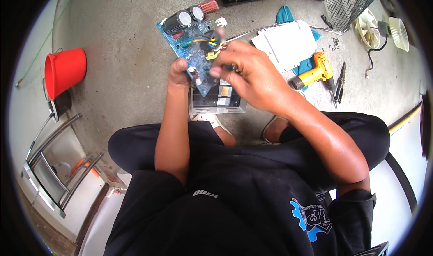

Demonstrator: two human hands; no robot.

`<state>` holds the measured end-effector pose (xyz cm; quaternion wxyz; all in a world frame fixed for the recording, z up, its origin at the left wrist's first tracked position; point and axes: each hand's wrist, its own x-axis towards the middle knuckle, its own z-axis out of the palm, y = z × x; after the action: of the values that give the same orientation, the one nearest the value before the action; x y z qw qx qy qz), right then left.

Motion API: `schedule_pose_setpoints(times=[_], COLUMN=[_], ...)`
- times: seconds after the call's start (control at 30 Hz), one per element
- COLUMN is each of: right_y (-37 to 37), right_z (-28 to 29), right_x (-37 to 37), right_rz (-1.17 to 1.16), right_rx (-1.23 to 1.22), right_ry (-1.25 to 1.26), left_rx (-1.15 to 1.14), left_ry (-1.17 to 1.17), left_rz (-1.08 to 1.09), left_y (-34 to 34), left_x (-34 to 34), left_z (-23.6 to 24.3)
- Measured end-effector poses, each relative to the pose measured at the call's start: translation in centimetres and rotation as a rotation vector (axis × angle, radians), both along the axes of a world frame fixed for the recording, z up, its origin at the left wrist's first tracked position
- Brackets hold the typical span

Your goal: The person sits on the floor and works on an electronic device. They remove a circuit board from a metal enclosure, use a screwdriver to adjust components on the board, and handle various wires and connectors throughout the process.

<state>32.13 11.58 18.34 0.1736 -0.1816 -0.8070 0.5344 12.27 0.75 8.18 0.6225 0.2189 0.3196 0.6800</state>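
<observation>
A blue circuit board (pixel 180 46) is tilted up in front of me, carrying two large black capacitors (pixel 178 22) and a copper-red coil (pixel 208 7) at its far end. My left hand (pixel 179 73) grips its lower left edge, thumb on top. Over the board's right side is my right hand (pixel 243 69), its fingers bent and smeared by motion; what they hold, if anything, I cannot make out. Yellow and dark wires (pixel 209 41) with a yellow tag run beside those fingers. Below the board, partly hidden, a grey vented housing (pixel 218 110) lies near my feet.
A white plate (pixel 286 44) rests on a teal cloth (pixel 303 67) at the right. Near it lie a yellow drill (pixel 319 71), a black pen-like tool (pixel 341 82), several screws (pixel 333 44) and fan parts (pixel 369 28). A red bucket (pixel 67 71) stands at the left.
</observation>
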Motion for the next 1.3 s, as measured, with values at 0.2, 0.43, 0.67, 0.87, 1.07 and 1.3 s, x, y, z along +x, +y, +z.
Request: schedule_pose_setpoints(times=[0.2, 0.43, 0.67, 0.87, 1.07, 1.3], right_y=[-0.2, 0.0, 4.9, 3.6, 3.5, 3.2], right_z=[-0.2, -0.5, 3.6, 3.8, 3.1, 2.9], right_x=[0.4, -0.1, 0.8, 1.2, 1.3, 2.1], right_rz=[0.024, -0.112, -0.452, -0.316, -0.324, -0.192], right_rx=[0.085, 0.138, 0.137, -0.172, -0.094, -0.546], right_ry=[-0.021, 0.018, -0.120, -0.058, -0.018, -0.037], left_rx=[-0.011, -0.020, 0.029, -0.004, 0.028, 0.038], left_ry=[-0.091, 0.001, -0.116, -0.087, -0.078, -0.089], left_rz=[-0.020, 0.039, -0.013, 0.060, 0.051, 0.011], left_y=[0.0, -0.3, 0.1, 0.0, 0.8, 0.8], left_x=[0.3, -0.2, -0.9, -0.9, -0.4, -0.7], left_z=[-0.4, -0.1, -0.2, 0.8, 1.8, 1.8])
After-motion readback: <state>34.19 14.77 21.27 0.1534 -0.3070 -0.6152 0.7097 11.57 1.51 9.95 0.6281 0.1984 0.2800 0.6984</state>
